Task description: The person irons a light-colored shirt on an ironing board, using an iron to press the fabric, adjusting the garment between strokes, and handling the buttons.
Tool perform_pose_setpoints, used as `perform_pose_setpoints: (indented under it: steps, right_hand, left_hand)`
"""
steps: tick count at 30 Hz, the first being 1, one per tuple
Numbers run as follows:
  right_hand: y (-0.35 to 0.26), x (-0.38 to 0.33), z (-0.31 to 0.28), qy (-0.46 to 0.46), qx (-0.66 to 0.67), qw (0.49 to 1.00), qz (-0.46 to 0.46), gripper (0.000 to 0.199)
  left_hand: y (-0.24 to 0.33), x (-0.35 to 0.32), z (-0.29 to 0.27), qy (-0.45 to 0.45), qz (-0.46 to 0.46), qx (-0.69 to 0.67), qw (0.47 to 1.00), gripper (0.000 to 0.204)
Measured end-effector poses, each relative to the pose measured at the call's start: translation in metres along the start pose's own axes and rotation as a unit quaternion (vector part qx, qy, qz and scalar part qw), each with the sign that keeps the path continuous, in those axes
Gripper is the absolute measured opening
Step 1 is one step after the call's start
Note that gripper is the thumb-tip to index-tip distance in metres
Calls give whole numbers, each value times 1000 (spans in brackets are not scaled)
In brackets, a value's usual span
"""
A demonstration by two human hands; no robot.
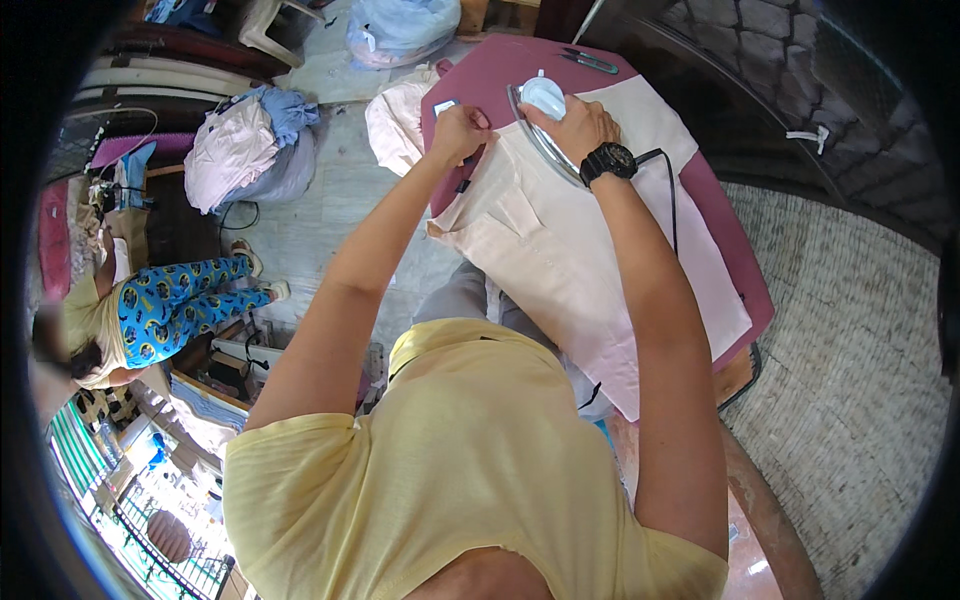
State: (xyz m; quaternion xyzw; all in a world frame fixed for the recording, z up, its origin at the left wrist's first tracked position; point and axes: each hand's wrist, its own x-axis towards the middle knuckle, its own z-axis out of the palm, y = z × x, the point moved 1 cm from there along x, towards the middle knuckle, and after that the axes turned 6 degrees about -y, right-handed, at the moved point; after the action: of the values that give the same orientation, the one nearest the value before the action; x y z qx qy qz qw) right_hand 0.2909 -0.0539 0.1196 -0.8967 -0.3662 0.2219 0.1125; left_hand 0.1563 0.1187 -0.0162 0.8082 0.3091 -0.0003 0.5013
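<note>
A pale pink garment (600, 270) is spread over a maroon padded ironing board (490, 62), with part of it hanging over the near edge. My right hand (588, 130) is wrapped around the handle of a steam iron (543, 95) with a light blue, see-through top. The iron rests on the garment's upper part. My left hand (462, 135) is closed in a pinch at the garment's upper left edge, left of the iron; its fingertips are partly hidden. A black cord (672, 200) runs from beside my right wrist down across the cloth.
Thread snips (590, 62) and a small white tag (445, 106) lie on the board. Cream cloth (395, 120) hangs at its left. Bundled clothes (240, 150) and a blue plastic bag (400, 30) sit on the floor. A person in patterned blue trousers (185, 305) stands at left.
</note>
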Motion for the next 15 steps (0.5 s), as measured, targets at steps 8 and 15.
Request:
perform_pose_setpoints:
  steps: [8, 15]
  right_hand:
    - [2, -11, -1, -44, 16, 999, -6, 71]
    - [20, -66, 18, -33, -34, 995, -91, 64]
  left_hand:
    - [19, 3, -10, -40, 5, 7, 999, 23]
    - [15, 11, -14, -73, 18, -39, 996, 12]
